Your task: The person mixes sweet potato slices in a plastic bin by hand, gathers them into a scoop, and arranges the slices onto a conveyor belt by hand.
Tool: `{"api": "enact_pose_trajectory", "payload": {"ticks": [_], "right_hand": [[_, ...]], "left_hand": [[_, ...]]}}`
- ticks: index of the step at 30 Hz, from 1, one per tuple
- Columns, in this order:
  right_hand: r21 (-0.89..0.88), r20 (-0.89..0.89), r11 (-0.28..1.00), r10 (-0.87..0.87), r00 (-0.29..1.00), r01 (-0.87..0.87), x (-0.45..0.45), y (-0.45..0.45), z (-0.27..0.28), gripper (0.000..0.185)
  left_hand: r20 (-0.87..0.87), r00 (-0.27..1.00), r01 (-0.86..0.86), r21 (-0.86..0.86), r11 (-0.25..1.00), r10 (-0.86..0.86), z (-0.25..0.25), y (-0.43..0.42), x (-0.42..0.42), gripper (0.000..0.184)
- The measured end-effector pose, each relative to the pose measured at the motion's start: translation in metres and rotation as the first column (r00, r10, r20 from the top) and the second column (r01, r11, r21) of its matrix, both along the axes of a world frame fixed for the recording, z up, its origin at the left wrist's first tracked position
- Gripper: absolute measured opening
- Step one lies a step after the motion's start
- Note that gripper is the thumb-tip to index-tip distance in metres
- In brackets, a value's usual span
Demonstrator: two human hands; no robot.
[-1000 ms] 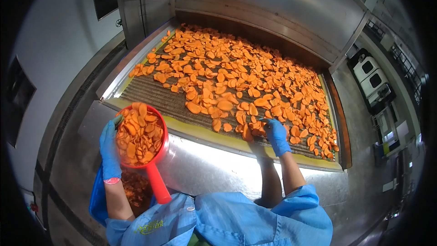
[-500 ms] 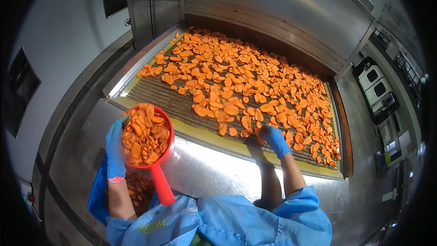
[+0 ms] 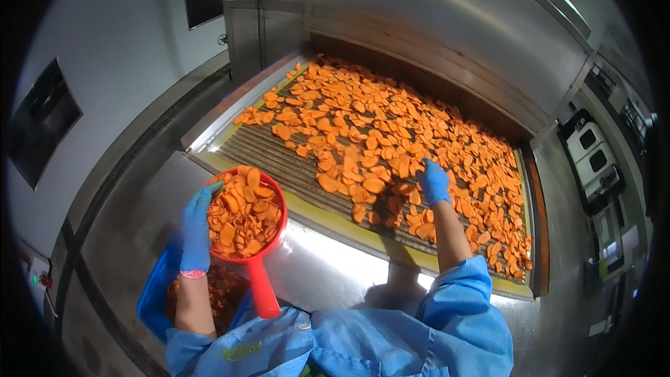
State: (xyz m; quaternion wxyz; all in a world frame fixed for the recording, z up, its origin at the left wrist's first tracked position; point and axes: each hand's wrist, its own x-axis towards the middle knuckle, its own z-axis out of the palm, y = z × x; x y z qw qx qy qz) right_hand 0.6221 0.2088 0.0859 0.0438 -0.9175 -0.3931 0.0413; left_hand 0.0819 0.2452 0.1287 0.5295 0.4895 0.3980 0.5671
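Red scoop (image 3: 281,223), heaped with orange slices (image 3: 244,213), was beside the belt's (image 3: 269,145) near-left corner, left hand (image 3: 196,230) clasping its rim; slackened grip risked spillage. Right hand (image 3: 435,183) was over belt slices, closure unclear.

White glare across the metal ledge (image 3: 324,255), dark fisheye-curved edges.

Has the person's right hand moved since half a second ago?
Yes. Judged against the yellow front strip, the right hand has moved farther in over the orange slices; earlier it was close to that strip.
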Motion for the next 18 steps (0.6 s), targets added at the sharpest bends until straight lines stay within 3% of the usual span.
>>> {"api": "enact_pose_trajectory", "payload": {"ticks": [2, 4, 6, 9, 10, 12, 13, 15, 18], "right_hand": [[0.307, 0.081, 0.879, 0.359, 0.930, -0.366, -0.025, 0.021, -0.011, 0.050], [0.207, 0.017, 0.813, 0.553, 0.833, -0.544, -0.084, 0.039, 0.009, 0.058], [0.183, 0.059, 0.723, 0.668, 0.742, -0.666, -0.112, 0.060, -0.010, 0.067], [0.198, 0.041, 0.725, 0.667, 0.744, -0.660, -0.125, 0.092, -0.058, 0.083], [0.111, -0.127, 0.795, 0.606, 0.785, -0.596, -0.129, 0.100, -0.060, 0.073], [0.190, -0.070, 0.816, 0.566, 0.822, -0.546, -0.139, 0.104, -0.068, 0.053], [0.185, -0.069, 0.808, 0.578, 0.813, -0.559, -0.138, 0.107, -0.068, 0.053], [0.387, -0.303, 0.808, 0.567, 0.766, -0.445, -0.131, 0.101, -0.067, 0.035], [0.550, -0.648, 0.826, 0.516, 0.560, -0.125, -0.120, 0.091, -0.046, 0.036]], "left_hand": [[-0.021, 1.000, 0.004, -0.003, 1.000, -0.004, 0.004, -0.003, 0.002, 0.033], [-0.028, 1.000, -0.010, 0.007, 1.000, 0.011, 0.000, 0.000, 0.000, 0.033], [0.013, 1.000, 0.007, -0.055, 0.998, -0.006, 0.005, -0.004, 0.003, 0.033], [-0.029, 1.000, -0.009, -0.011, 1.000, 0.008, -0.010, 0.005, -0.001, 0.032], [-0.033, 0.999, 0.006, 0.007, 1.000, -0.006, -0.009, 0.005, -0.002, 0.032], [0.013, 1.000, -0.002, -0.012, 1.000, 0.002, -0.008, 0.002, -0.001, 0.030], [0.009, 1.000, -0.004, -0.013, 1.000, 0.005, -0.007, 0.002, -0.001, 0.030], [0.009, 1.000, -0.009, -0.028, 1.000, 0.009, -0.005, 0.000, -0.001, 0.030], [0.003, 1.000, 0.013, -0.041, 0.999, -0.013, -0.003, -0.002, 0.000, 0.030]]}}
